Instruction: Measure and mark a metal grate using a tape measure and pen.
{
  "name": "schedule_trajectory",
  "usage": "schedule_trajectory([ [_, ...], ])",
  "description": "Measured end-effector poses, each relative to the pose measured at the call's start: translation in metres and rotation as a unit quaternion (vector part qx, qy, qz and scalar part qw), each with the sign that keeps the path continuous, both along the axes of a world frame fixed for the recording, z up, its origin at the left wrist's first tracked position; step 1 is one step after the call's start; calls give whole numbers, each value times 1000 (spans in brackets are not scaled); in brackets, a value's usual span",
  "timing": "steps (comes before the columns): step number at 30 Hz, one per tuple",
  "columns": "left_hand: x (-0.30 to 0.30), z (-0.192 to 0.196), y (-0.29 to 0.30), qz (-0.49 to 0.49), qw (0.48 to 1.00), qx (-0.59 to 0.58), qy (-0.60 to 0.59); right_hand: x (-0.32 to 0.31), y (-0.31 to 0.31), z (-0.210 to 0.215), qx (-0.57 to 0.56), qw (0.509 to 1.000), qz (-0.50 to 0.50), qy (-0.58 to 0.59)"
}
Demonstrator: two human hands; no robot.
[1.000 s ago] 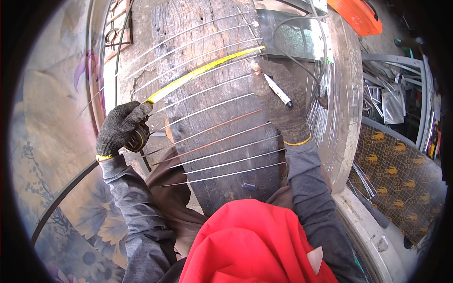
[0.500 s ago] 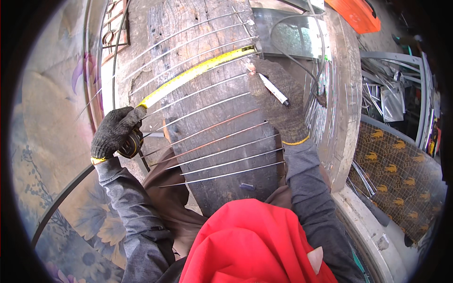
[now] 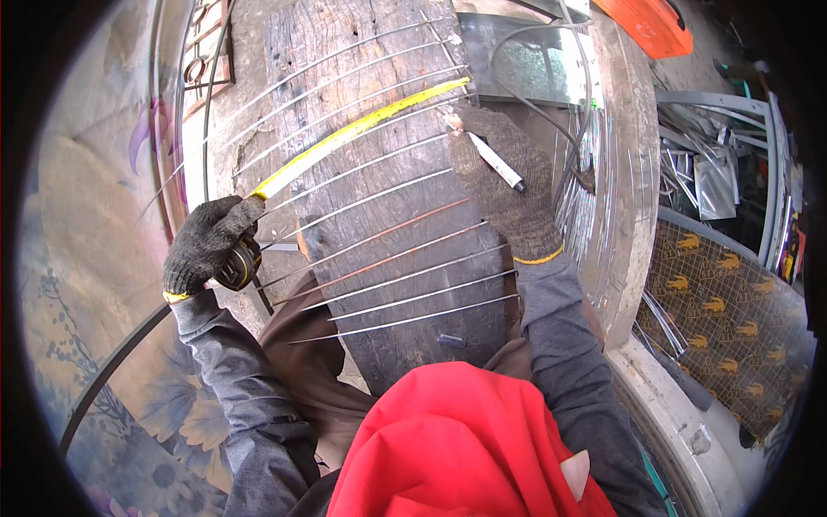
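Note:
My left hand (image 3: 205,243), in a dark knit glove, grips the black and yellow case of a tape measure (image 3: 239,263) at the left edge of a worn wooden plank (image 3: 370,185). Its yellow blade (image 3: 357,131) stretches up and right across several thin metal rods (image 3: 405,271) lying side by side on the plank. My right hand (image 3: 504,185), in a grey glove, presses the blade's far end near the rods' right tips and holds a white marker (image 3: 498,162).
A curved metal sheet (image 3: 525,60) and bent wire lie beyond the plank. An orange object (image 3: 646,26) sits top right. Metal scrap (image 3: 715,172) and a patterned mesh panel (image 3: 732,319) are at the right. A dark hose (image 3: 112,370) curves at lower left.
My left hand has drawn the tape case a little left and down, lengthening the blade. My right hand stays on the blade's end with the marker.

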State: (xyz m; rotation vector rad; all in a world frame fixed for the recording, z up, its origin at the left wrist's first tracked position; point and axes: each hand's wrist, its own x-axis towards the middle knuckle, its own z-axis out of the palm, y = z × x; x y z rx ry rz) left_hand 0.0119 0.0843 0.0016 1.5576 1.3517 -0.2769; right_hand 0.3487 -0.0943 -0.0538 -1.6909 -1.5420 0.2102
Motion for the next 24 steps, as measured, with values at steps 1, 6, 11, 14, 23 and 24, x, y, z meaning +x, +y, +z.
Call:
schedule_trajectory([
  [1,3,1,0,-7,1000,8,10,0,0,-1,-7,999,-10,32],
  [6,-2,-2,3,-10,1000,-4,24,0,1,2,-1,999,-6,53],
  [11,-5,-5,3,-18,1000,4,22,-2,4,3,24,998,-22,49],
  [14,-5,-4,2,-14,1000,1,14,-1,3,3,39,999,5,4],
  [23,0,-1,3,-21,1000,1,0,1,1,-1,-3,998,-4,68],
  [24,0,-2,3,-24,1000,0,8,1,0,-1,-6,997,-6,75],
])
